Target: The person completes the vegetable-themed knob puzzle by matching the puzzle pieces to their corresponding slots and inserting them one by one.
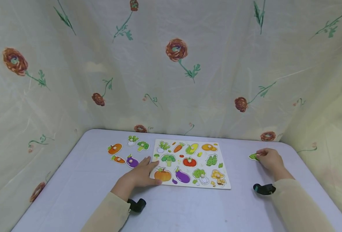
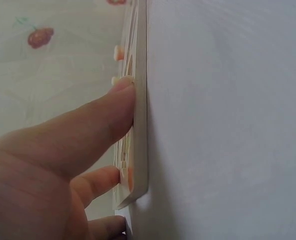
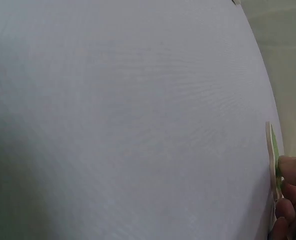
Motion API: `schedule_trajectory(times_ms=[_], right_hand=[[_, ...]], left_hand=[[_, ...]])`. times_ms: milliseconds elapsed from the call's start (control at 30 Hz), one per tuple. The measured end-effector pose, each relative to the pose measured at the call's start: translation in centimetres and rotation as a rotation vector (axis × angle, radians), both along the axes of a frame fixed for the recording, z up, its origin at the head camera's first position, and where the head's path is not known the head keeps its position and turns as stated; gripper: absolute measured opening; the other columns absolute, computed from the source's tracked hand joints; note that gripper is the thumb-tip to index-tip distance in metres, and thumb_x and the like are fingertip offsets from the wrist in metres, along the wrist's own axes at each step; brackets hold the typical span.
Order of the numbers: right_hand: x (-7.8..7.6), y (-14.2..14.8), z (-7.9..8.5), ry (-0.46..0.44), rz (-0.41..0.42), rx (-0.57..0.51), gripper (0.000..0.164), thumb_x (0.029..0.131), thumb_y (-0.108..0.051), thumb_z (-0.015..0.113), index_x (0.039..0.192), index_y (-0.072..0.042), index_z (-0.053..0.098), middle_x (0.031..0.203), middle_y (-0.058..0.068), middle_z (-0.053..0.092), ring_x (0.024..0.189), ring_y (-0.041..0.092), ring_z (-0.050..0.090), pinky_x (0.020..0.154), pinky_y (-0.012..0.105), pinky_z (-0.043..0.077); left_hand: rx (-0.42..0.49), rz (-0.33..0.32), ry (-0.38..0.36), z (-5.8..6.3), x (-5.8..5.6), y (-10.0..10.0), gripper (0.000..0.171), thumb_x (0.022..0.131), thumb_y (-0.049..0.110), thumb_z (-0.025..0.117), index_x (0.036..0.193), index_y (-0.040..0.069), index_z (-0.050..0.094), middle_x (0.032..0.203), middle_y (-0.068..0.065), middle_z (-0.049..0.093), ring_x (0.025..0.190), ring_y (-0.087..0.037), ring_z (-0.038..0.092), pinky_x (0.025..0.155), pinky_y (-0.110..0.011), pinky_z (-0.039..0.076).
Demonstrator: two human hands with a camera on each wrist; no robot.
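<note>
A white vegetable puzzle board (image 1: 175, 183) lies on the table, with knobbed pieces such as the tomato (image 1: 190, 162) and the corn (image 1: 191, 149) on it. My left hand (image 1: 140, 175) rests on its left side, fingers loosely spread, the thumb touching the front edge. In the left wrist view, the thumb (image 2: 100, 117) presses at the board's rim. Off to the right, my right hand (image 1: 271, 162) pinches a green puzzle piece (image 1: 252, 157) by its right side. The right wrist view shows this piece (image 3: 272, 155) edge-on; the fingers hide part of it.
Loose puzzle pieces lie left of the board: a pumpkin (image 1: 114, 148), a carrot (image 1: 118, 159), a white radish (image 1: 132, 140), a broccoli (image 1: 143, 146) and an eggplant (image 1: 132, 161) close by the left hand. A flowered curtain (image 1: 217, 80) hangs behind the table.
</note>
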State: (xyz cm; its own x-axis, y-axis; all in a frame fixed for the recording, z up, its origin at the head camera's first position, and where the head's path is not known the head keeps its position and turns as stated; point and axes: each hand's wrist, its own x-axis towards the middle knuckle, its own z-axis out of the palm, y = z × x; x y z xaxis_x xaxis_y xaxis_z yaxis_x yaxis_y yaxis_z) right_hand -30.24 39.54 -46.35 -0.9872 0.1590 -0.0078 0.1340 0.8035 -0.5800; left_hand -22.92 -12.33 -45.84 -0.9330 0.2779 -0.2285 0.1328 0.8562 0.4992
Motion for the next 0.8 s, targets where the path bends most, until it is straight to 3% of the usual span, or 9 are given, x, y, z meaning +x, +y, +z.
schedule_trajectory(times_ms=[800], right_hand=[[0.13, -0.45, -0.21, -0.026, -0.037, -0.01, 0.028, 0.099, -0.012, 0.059, 0.114, 0.01, 0.063, 0.103, 0.026, 0.065, 0.093, 0.038, 0.058, 0.074, 0.042, 0.042]], left_hand=[[0.007, 0.013, 0.0, 0.06, 0.13, 0.11, 0.085, 0.083, 0.051, 0.077, 0.155, 0.023, 0.041, 0.166, -0.013, 0.017, 0.153, -0.034, 0.012, 0.114, -0.065, 0.026]])
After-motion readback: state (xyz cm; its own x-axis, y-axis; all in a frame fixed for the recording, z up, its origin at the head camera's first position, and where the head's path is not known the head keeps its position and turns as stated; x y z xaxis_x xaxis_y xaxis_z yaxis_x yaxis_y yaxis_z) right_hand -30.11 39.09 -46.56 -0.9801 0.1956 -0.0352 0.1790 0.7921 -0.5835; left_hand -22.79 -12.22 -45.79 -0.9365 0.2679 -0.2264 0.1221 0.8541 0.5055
